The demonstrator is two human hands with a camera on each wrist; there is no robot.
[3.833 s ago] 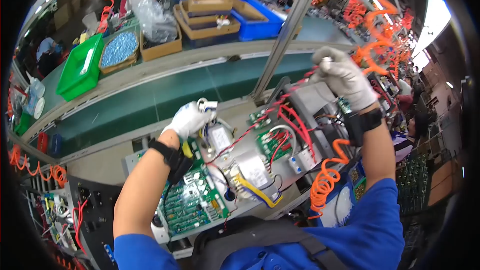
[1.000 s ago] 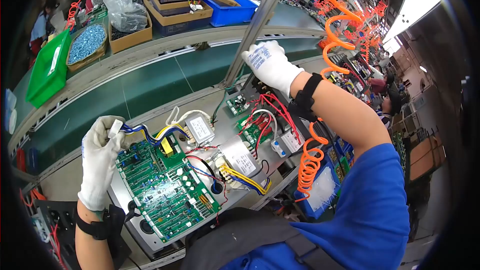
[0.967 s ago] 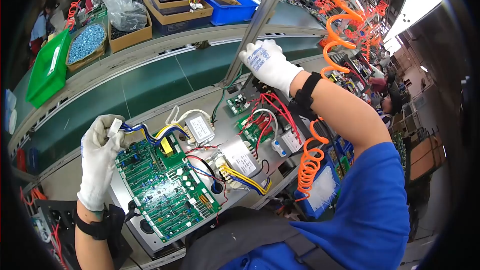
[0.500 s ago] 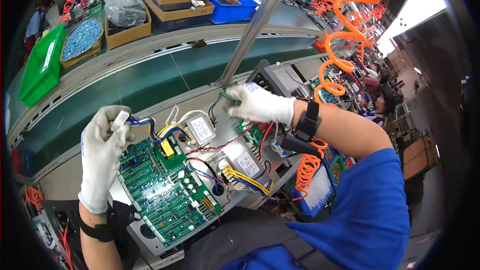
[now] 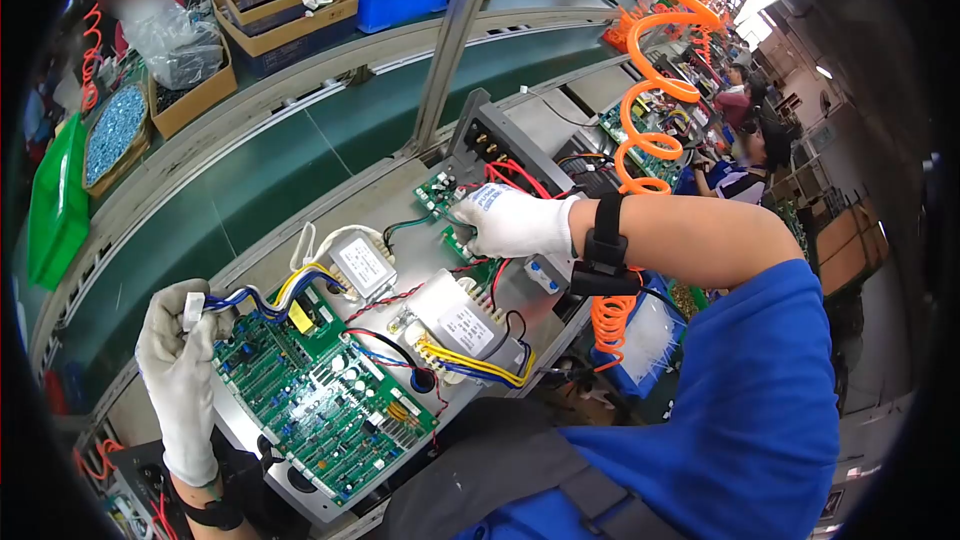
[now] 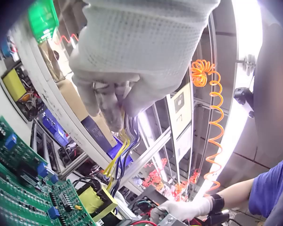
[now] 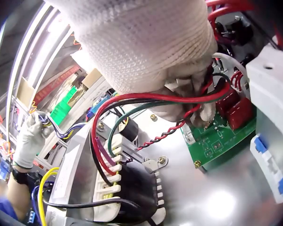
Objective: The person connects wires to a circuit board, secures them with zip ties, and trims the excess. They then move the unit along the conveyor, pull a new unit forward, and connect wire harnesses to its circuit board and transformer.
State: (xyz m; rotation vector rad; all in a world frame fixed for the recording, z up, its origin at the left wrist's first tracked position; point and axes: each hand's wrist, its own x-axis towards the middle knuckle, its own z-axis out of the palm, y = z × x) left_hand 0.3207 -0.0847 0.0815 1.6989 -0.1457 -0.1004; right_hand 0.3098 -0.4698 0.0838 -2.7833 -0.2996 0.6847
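My gloved left hand (image 5: 178,360) pinches a white plug connector (image 5: 193,311) on a bundle of blue, white and yellow wires (image 5: 262,306). It is raised beside the large green circuit board (image 5: 318,410). In the left wrist view, the wires (image 6: 123,150) hang down from the gloved fingers. My gloved right hand (image 5: 520,222) pinches a dark green wire (image 5: 405,226) that comes from the upper transformer (image 5: 362,262). Its fingertips are low over a small green board (image 7: 217,146) with red components, mostly hidden in the head view. A red and black twisted pair (image 7: 162,136) passes by those fingertips.
A second transformer (image 5: 468,325) with yellow and blue leads stands on the metal chassis. A grey panel (image 5: 490,135) rises at its far end. Orange coiled hoses (image 5: 655,90) hang at right. Boxes and bins (image 5: 290,25) line the bench across the green conveyor (image 5: 250,190).
My right hand has come down from near the upright post, picked up the green wire and carried it to the small board. My left hand keeps the connector; the view has shifted.
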